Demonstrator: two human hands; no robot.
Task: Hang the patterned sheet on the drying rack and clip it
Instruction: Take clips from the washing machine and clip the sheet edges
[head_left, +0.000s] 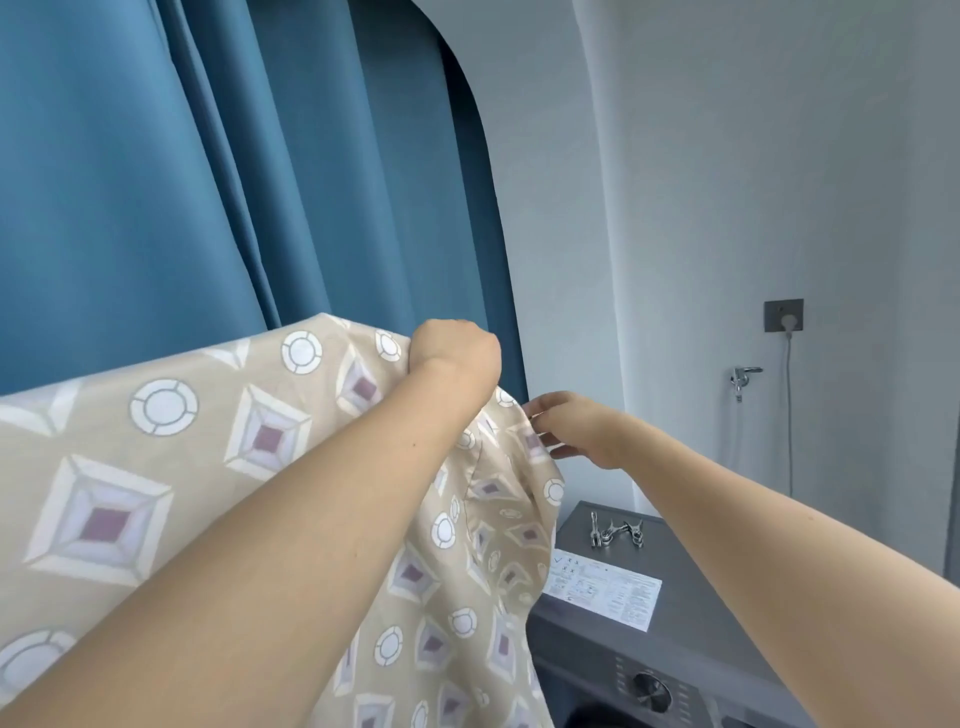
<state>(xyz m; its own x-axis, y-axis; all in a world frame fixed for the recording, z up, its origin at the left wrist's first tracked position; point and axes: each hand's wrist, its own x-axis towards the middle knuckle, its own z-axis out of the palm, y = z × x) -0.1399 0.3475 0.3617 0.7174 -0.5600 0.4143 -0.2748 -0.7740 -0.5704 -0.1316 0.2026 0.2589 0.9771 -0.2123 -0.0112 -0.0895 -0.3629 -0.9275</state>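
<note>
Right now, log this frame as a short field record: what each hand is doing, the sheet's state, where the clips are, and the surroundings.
left hand: grips the top fold of the patterned sheet, raised
right hand: fingers touch the sheet's right edge; a pinch cannot be confirmed
sheet: draped, hanging down at right
drying rack: not visible, hidden if present
metal clips: lying unused on the grey washing machine
paper sheet: on the machine top
background: blue curtain

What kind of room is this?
Probably a laundry corner at home. A grey washing machine stands by the wall with metal clips on top, a water tap is above it, and both hands hold a patterned sheet.
</note>
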